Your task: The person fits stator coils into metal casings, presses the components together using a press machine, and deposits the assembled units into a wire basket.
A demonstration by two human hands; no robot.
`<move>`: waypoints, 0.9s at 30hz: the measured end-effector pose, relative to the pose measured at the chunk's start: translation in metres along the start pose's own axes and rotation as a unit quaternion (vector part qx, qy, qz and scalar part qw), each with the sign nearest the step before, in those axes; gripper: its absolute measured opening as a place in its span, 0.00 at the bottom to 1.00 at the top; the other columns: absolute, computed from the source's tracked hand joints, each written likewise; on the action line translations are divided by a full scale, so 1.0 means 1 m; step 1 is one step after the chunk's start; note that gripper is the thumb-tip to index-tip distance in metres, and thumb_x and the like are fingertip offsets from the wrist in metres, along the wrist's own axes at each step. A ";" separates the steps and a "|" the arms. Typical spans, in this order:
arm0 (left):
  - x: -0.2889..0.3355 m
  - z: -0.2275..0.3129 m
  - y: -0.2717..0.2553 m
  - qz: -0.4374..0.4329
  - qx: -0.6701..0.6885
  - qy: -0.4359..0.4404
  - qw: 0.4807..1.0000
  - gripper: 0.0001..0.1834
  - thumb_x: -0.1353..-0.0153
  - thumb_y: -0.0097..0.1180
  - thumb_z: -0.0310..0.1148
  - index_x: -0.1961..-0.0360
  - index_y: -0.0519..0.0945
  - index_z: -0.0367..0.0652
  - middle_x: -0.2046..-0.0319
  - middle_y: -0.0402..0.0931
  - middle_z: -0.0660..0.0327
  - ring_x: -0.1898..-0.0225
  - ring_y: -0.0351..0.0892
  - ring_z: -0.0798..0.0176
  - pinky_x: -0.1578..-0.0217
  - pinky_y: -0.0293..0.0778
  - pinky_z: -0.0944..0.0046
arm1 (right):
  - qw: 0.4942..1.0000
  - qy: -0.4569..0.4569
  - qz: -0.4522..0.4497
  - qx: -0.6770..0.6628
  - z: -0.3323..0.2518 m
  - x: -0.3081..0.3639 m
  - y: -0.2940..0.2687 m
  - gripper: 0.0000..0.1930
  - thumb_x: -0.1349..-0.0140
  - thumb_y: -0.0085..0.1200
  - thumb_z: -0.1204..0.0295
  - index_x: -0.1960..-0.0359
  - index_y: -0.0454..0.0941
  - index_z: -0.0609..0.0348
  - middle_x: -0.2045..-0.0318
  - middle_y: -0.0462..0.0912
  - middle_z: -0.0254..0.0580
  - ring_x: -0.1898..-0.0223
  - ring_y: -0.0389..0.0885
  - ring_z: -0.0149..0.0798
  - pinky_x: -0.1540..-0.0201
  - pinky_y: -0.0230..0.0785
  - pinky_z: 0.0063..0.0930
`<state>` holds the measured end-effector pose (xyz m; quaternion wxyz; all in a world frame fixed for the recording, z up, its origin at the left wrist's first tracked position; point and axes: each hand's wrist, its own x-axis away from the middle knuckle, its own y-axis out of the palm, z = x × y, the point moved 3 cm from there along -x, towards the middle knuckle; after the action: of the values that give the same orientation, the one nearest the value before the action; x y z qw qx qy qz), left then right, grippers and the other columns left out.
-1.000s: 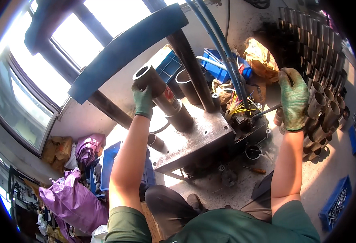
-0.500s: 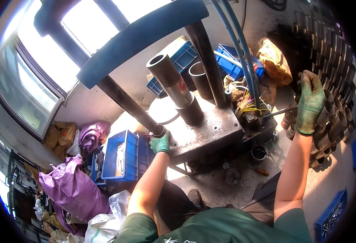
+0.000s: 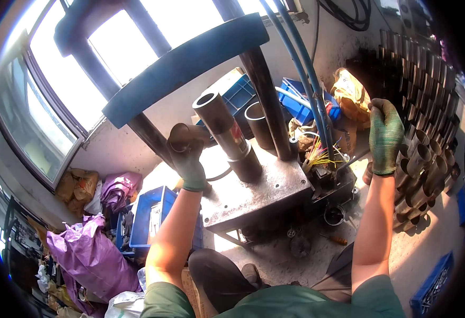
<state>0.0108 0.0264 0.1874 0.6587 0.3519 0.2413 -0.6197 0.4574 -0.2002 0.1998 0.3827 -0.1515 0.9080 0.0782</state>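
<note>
My left hand [image 3: 190,167], in a green-and-grey glove, is closed on a short, wide metal tube [image 3: 189,137]. It holds the tube above the left side of the steel press table [image 3: 253,199], near the dark left column. Beside it, a thick stacked metal cylinder [image 3: 231,135] stands slightly tilted in view on the table. My right hand [image 3: 386,140], gloved too, is raised at the right with its fingers up and bent at the tips. A thin lever rod [image 3: 353,160] reaches toward its palm side; whether they touch is hidden.
A blue curved press beam [image 3: 185,66] spans above the table. Blue hoses [image 3: 307,69] and loose coloured wires [image 3: 320,153] are at its right. Many metal tubes [image 3: 423,175] are stacked at right. Blue crates [image 3: 149,217] and a purple sack [image 3: 92,254] lie left.
My left hand has risen from the table's left edge and now holds the metal tube up beside the cylinder. My right hand and the lever have shifted left; the view has tilted slightly.
</note>
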 end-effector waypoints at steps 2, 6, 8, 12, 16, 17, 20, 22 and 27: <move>-0.033 0.024 0.026 -0.037 0.044 0.037 0.998 0.33 0.42 0.72 0.26 0.36 0.72 0.43 0.45 0.76 0.62 0.42 0.76 0.60 0.39 0.74 0.57 | 0.999 -0.010 -0.004 0.033 -0.010 0.003 -0.002 0.09 0.28 0.55 0.76 0.53 0.85 0.65 0.60 0.87 0.41 0.61 0.84 0.34 0.53 0.78 0.30; -0.096 0.004 0.046 -0.057 -0.017 0.050 0.997 0.32 0.40 0.72 0.29 0.36 0.72 0.41 0.44 0.76 0.60 0.41 0.76 0.61 0.40 0.73 0.60 | 0.997 0.018 -0.048 0.062 -0.020 0.005 -0.005 0.08 0.30 0.55 0.74 0.55 0.85 0.64 0.65 0.87 0.45 0.65 0.84 0.36 0.56 0.77 0.31; -0.118 0.001 0.062 -0.143 -0.076 0.077 0.984 0.30 0.37 0.69 0.37 0.39 0.73 0.35 0.48 0.82 0.51 0.47 0.83 0.56 0.46 0.79 0.56 | 0.992 0.039 -0.076 0.097 -0.027 0.008 -0.011 0.08 0.31 0.56 0.74 0.57 0.85 0.63 0.66 0.87 0.48 0.66 0.84 0.39 0.57 0.77 0.31; -0.129 -0.036 0.070 -0.015 -0.150 -0.074 0.986 0.40 0.43 0.72 0.51 0.40 0.72 0.33 0.48 0.83 0.41 0.46 0.85 0.44 0.46 0.79 0.51 | 0.976 0.048 -0.134 0.165 -0.036 0.011 -0.025 0.08 0.31 0.58 0.72 0.57 0.85 0.64 0.65 0.88 0.51 0.64 0.88 0.45 0.57 0.79 0.37; -0.122 -0.041 0.068 -0.028 -0.276 -0.102 0.955 0.45 0.46 0.74 0.56 0.39 0.70 0.34 0.47 0.82 0.35 0.43 0.84 0.35 0.44 0.78 0.45 | 0.955 0.036 -0.216 0.200 -0.055 0.020 -0.033 0.13 0.29 0.59 0.67 0.49 0.86 0.60 0.65 0.90 0.49 0.80 0.87 0.41 0.73 0.79 0.34; -0.118 -0.039 0.071 -0.028 -0.270 -0.105 0.957 0.45 0.46 0.74 0.56 0.39 0.70 0.34 0.47 0.82 0.35 0.43 0.84 0.35 0.44 0.78 0.45 | 0.941 0.100 -0.260 0.194 -0.045 0.026 -0.048 0.14 0.29 0.60 0.66 0.47 0.85 0.59 0.66 0.89 0.49 0.81 0.86 0.41 0.73 0.79 0.35; -0.111 -0.029 0.072 -0.039 -0.278 -0.103 0.954 0.46 0.47 0.74 0.56 0.37 0.69 0.35 0.46 0.82 0.35 0.42 0.83 0.34 0.43 0.78 0.44 | 0.886 0.113 -0.397 0.212 -0.050 0.049 -0.075 0.15 0.34 0.59 0.67 0.48 0.85 0.56 0.67 0.87 0.49 0.70 0.88 0.51 0.63 0.81 0.45; -0.114 -0.027 0.068 -0.043 -0.282 -0.123 0.951 0.46 0.48 0.74 0.56 0.37 0.70 0.37 0.46 0.83 0.37 0.42 0.84 0.35 0.43 0.79 0.46 | 0.789 -0.100 -0.518 0.314 -0.048 0.069 -0.089 0.15 0.39 0.60 0.67 0.51 0.86 0.54 0.66 0.87 0.49 0.65 0.88 0.55 0.59 0.81 0.48; -0.113 -0.017 0.072 -0.043 -0.280 -0.135 0.950 0.45 0.48 0.74 0.58 0.37 0.73 0.38 0.47 0.84 0.39 0.44 0.85 0.37 0.42 0.79 0.47 | 0.559 -0.125 -0.716 0.399 -0.054 0.118 -0.124 0.14 0.38 0.56 0.59 0.61 0.88 0.54 0.64 0.89 0.49 0.61 0.89 0.55 0.55 0.81 0.49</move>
<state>0.0706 0.1114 0.2731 0.7300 0.0559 0.3285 -0.5967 0.3852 -0.3564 0.1491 0.4443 -0.5722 0.3823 -0.5736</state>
